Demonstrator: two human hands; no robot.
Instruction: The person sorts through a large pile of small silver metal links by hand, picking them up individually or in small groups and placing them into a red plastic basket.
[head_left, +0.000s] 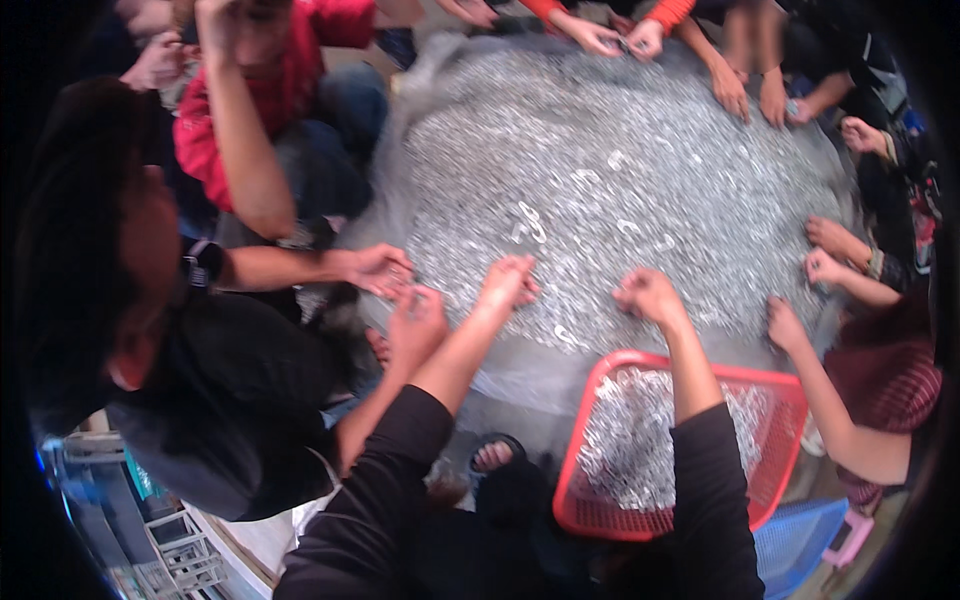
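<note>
A broad pile of small silvery metal pieces [610, 210] is being carried by a clear plastic sheet [520, 388], the pile spreading from the far edge almost to the near edge; a few looped pieces [533, 222] are being picked out by brighter light left of the middle. The wearer's left hand [512, 282] is being held over the pile toward the sheet's near-left corner, its fingers being bent in and brought nearly together; the right hand [648, 295] is being held nearer the middle of the near edge, its fingers being curled toward the thumb; whether a piece is being gripped by either cannot be told through the blur. Just beyond the near edge, below the right hand, more metal pieces [625, 450] are being held in a red basket [612, 522]; a blue basket [800, 548] is being partly hidden beside it. Other people's hands [378, 270] are being held around the left, far and right edges. Each piece is seemingly being made light, stiff and smooth, rather slippery and hardly fragile; neighbours are probably being snagged by the open loops, so a hold is best being taken with fingertip and thumb on one loop's side, the piece being lifted singly.
</note>
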